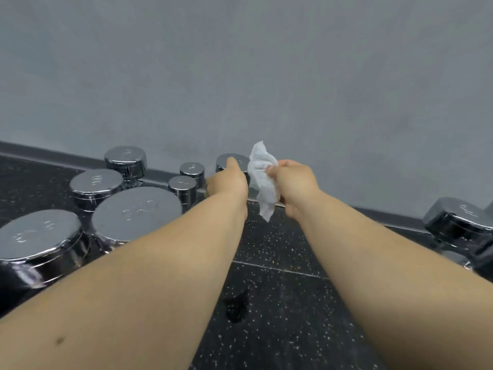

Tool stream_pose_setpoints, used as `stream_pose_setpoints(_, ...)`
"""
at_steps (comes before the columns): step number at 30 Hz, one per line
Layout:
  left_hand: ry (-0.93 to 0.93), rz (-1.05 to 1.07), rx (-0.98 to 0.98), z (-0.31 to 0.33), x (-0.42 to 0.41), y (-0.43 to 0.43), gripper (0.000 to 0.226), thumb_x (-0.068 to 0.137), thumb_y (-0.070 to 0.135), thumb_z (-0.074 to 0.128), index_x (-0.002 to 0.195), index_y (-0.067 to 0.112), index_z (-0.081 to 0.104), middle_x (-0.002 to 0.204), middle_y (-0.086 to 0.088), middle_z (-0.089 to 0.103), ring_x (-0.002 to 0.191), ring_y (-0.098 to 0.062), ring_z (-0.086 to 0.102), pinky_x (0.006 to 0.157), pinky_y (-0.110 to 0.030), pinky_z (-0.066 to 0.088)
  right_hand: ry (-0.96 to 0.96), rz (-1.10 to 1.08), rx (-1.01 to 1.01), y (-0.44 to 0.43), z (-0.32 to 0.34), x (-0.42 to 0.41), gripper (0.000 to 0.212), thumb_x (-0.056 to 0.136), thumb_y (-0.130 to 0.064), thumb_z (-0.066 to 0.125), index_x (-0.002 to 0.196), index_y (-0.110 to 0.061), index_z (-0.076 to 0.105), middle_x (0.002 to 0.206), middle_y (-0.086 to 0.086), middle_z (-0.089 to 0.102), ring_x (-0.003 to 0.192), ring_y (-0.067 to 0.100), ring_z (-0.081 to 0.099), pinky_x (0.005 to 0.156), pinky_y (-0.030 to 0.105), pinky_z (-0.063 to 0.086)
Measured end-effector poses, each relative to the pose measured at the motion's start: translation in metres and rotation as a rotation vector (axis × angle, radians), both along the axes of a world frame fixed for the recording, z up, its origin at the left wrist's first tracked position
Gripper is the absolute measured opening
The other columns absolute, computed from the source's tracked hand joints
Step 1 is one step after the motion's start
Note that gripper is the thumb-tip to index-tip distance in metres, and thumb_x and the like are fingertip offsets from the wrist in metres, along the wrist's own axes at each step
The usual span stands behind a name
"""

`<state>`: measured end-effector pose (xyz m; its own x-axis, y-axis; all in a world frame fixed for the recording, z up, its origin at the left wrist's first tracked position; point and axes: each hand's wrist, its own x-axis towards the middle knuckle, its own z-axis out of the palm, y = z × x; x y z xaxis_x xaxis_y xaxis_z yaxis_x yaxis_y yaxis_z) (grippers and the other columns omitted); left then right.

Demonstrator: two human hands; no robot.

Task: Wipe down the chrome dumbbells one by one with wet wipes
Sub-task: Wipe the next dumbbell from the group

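Left hand [226,181] grasps the far dumbbell [243,159], which stands upright by the wall, thumb on its top. Right hand [293,182] clenches the wipe [262,180] just right of it.

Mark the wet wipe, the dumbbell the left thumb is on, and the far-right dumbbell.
wet wipe [262,182], head view, crumpled middle.
dumbbell under the thumb [244,159], head view, top face.
far-right dumbbell [458,212], head view, end face.

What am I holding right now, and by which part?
The right hand grips the white wipe around its middle, both ends loose. The left hand touches the top of the dumbbell; a grip cannot be told.
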<state>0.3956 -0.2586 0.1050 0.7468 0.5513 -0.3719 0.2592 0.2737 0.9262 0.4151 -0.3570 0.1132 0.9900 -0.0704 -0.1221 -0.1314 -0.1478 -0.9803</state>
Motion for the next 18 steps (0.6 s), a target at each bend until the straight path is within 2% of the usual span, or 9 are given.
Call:
stream_pose_setpoints(3,0.024,0.067,-0.01,-0.023,0.023,0.004,0.079,0.083,0.072,0.035,0.12,0.006,0.056,0.118,-0.011,0.062,0.107,-0.033,0.06,0.097,-0.048,0.048,-0.012,0.025,0.069,0.014,-0.018,0.024,0.017,0.098,-0.009,0.054,0.084,-0.016,0.06,0.099,0.014,0.069,0.098,0.034,0.068,0.088,0.047,0.057)
stream_pose_setpoints(5,-0.009,0.069,-0.024,-0.033,0.03,0.003,0.068,0.086,0.068,0.043,0.113,0.008,0.057,0.112,-0.009,0.062,0.102,-0.032,0.062,0.095,-0.046,0.05,-0.026,-0.007,0.092,0.021,-0.028,0.038,0.02,0.098,-0.008,0.053,0.08,-0.017,0.059,0.094,0.013,0.067,0.089,0.031,0.067,0.087,0.049,0.056)
stream_pose_setpoints(7,-0.043,0.061,0.011,-0.043,0.037,0.001,0.045,0.09,0.057,0.05,0.093,0.014,0.062,0.107,-0.007,0.064,0.098,-0.03,0.063,0.091,-0.039,0.051,-0.026,0.003,0.128,0.027,-0.033,0.051,0.021,0.098,-0.008,0.05,0.08,-0.018,0.055,0.089,0.012,0.064,0.078,0.027,0.062,0.078,0.041,0.057)
stream_pose_setpoints(9,-0.076,0.065,0.047,-0.049,0.041,-0.003,0.034,0.089,0.052,0.051,0.075,0.022,0.061,0.101,-0.005,0.066,0.094,-0.028,0.063,0.086,-0.036,0.051,-0.003,0.047,0.136,0.036,-0.035,0.057,0.017,0.1,-0.01,0.044,0.086,-0.017,0.051,0.084,0.009,0.061,0.065,0.023,0.058,0.059,0.029,0.053)
stream_pose_setpoints(10,-0.093,0.075,0.033,-0.049,0.043,-0.004,0.035,0.084,0.053,0.051,0.079,0.021,0.064,0.102,-0.005,0.067,0.093,-0.028,0.064,0.082,-0.036,0.052,0.003,0.071,0.129,0.039,-0.035,0.058,0.014,0.102,-0.012,0.041,0.093,-0.017,0.05,0.083,0.007,0.059,0.061,0.02,0.056,0.055,0.026,0.049)
stream_pose_setpoints(11,-0.097,0.089,-0.019,-0.049,0.046,-0.005,0.043,0.079,0.056,0.052,0.092,0.018,0.067,0.103,-0.006,0.068,0.091,-0.028,0.064,0.075,-0.035,0.052,0.006,0.093,0.123,0.042,-0.036,0.06,0.012,0.103,-0.014,0.038,0.1,-0.017,0.049,0.084,0.006,0.058,0.059,0.018,0.054,0.053,0.025,0.046)
stream_pose_setpoints(13,-0.094,0.122,-0.111,-0.049,0.049,-0.006,0.057,0.078,0.057,0.055,0.111,0.012,0.062,0.101,-0.004,0.067,0.085,-0.024,0.063,0.06,-0.03,0.043,0.005,0.111,0.14,0.047,-0.037,0.063,0.012,0.105,-0.016,0.035,0.104,-0.017,0.047,0.082,0.006,0.054,0.057,0.016,0.05,0.051,0.024,0.043)
stream_pose_setpoints(16,-0.104,0.133,-0.124,-0.056,0.048,-0.01,0.04,0.086,0.053,0.058,0.102,0.016,0.056,0.086,0.005,0.057,0.073,-0.014,0.054,0.062,-0.029,0.04,0.004,0.119,0.195,0.049,-0.037,0.068,0.015,0.105,-0.015,0.038,0.092,-0.018,0.044,0.08,0.006,0.053,0.048,0.013,0.049,0.042,0.022,0.04)
stream_pose_setpoints(18,-0.118,0.101,-0.106,-0.057,0.041,-0.011,0.031,0.086,0.049,0.058,0.095,0.02,0.058,0.089,0.005,0.059,0.076,-0.014,0.055,0.067,-0.028,0.044,0.002,0.127,0.206,0.047,-0.039,0.066,0.014,0.104,-0.012,0.037,0.094,-0.018,0.044,0.082,0.006,0.055,0.056,0.016,0.052,0.052,0.028,0.042)
